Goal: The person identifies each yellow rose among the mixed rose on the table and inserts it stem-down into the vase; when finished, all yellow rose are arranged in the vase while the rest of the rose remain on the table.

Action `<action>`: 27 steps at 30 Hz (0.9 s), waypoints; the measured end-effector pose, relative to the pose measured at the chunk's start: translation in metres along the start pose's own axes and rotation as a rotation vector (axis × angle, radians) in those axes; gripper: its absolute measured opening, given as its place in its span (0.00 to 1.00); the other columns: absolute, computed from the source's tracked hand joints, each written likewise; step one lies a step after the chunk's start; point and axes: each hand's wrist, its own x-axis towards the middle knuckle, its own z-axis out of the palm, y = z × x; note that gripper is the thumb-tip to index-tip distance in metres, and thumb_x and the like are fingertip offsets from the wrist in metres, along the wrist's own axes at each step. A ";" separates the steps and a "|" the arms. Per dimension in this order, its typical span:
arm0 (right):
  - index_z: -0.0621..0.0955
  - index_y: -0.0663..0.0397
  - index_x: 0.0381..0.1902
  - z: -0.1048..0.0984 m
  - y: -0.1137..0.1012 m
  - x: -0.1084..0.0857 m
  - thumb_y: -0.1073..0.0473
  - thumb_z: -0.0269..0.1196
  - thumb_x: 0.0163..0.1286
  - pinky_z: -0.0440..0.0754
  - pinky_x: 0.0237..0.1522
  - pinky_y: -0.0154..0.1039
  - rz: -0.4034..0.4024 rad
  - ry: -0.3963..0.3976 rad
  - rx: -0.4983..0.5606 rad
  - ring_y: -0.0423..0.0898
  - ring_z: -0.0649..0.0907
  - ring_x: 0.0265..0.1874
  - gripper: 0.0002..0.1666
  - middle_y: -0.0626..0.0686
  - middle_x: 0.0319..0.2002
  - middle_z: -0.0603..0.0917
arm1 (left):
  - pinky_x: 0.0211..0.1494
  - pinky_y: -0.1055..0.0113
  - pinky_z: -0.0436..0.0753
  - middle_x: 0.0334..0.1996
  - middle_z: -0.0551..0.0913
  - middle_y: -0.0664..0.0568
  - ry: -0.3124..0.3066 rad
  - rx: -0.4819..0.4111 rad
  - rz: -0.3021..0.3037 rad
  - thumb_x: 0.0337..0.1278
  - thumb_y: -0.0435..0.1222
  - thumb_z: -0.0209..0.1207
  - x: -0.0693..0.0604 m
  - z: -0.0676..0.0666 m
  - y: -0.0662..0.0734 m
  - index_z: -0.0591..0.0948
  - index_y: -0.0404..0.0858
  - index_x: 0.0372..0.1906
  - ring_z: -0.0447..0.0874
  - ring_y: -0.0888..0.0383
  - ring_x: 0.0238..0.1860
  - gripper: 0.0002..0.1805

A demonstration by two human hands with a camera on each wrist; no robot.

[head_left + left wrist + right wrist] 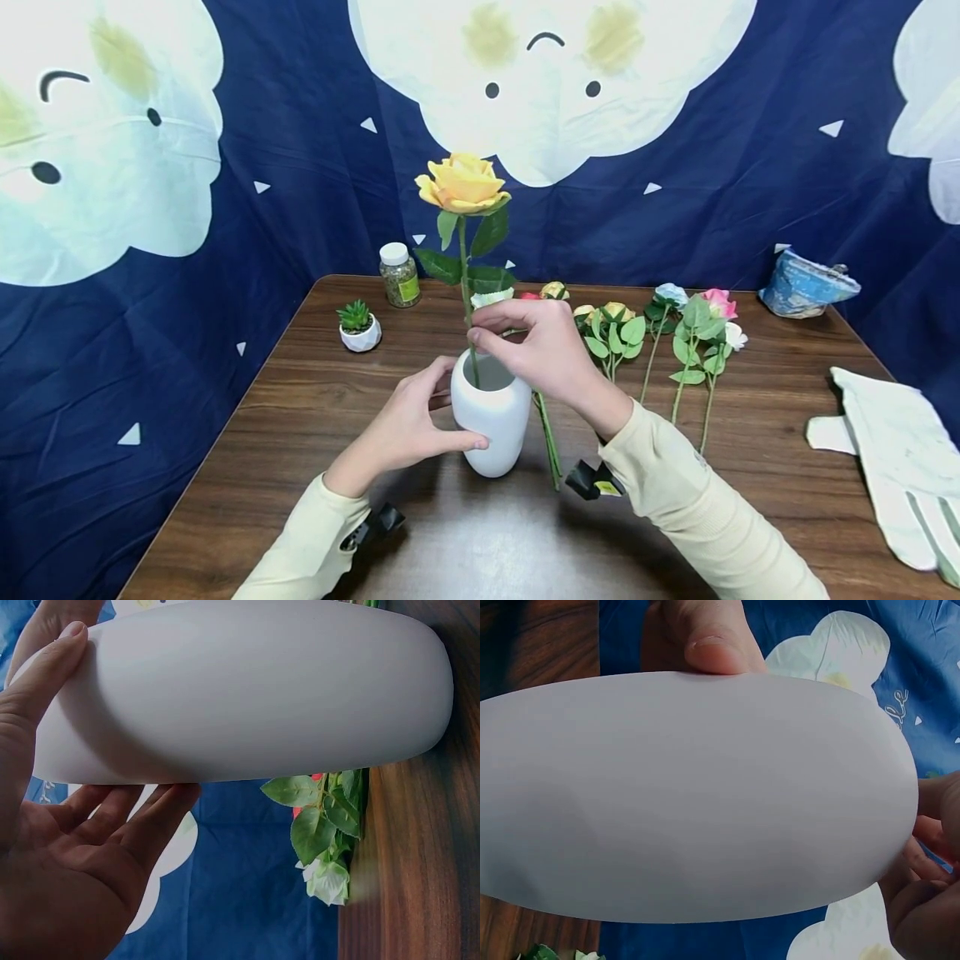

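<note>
A white vase (491,425) stands upright on the table. My left hand (408,421) holds it from the left side, thumb across its front and fingers behind; the left wrist view shows the same hand (90,817) curved about the vase (247,690). With thumb and forefinger my right hand (543,346) pinches the green stem of a yellow rose (462,185) just above the vase's mouth. The stem's lower end reaches inside the opening, and its tip is hidden. In the right wrist view the vase (697,799) covers most of the picture, hiding the stem.
Behind and right of the vase lie several artificial flowers, among them a pink rose (718,303) and a blue rose (671,294). A potted succulent (360,327) and a lidded jar (399,275) stand back left. White gloves (896,458) and a blue pouch (807,285) lie right.
</note>
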 end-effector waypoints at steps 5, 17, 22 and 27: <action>0.90 0.62 0.41 0.000 -0.003 -0.001 0.67 0.71 0.65 0.91 0.38 0.38 -0.008 -0.023 -0.016 0.44 0.91 0.34 0.07 0.53 0.34 0.92 | 0.60 0.58 0.87 0.55 0.84 0.48 0.003 0.011 0.008 0.44 0.39 0.82 0.000 0.000 0.000 0.75 0.35 0.64 0.86 0.50 0.57 0.40; 0.90 0.65 0.39 -0.032 0.001 -0.027 0.73 0.69 0.63 0.89 0.30 0.33 0.005 0.123 0.003 0.42 0.90 0.29 0.07 0.55 0.33 0.92 | 0.58 0.59 0.88 0.57 0.86 0.47 0.035 0.101 0.041 0.40 0.39 0.83 0.000 0.001 0.000 0.77 0.35 0.66 0.85 0.52 0.57 0.44; 0.88 0.69 0.38 -0.075 0.015 -0.041 0.78 0.63 0.67 0.90 0.31 0.33 0.104 0.310 0.265 0.41 0.89 0.25 0.08 0.52 0.28 0.90 | 0.58 0.59 0.88 0.56 0.86 0.48 0.039 0.109 0.042 0.39 0.39 0.83 0.001 0.001 0.001 0.78 0.36 0.65 0.84 0.51 0.57 0.43; 0.88 0.62 0.39 -0.110 0.038 -0.055 0.76 0.60 0.72 0.91 0.32 0.35 0.126 0.447 0.379 0.42 0.89 0.24 0.11 0.52 0.28 0.90 | 0.59 0.58 0.87 0.56 0.86 0.47 0.038 0.080 0.029 0.40 0.38 0.83 -0.001 0.001 -0.001 0.78 0.35 0.65 0.84 0.51 0.57 0.43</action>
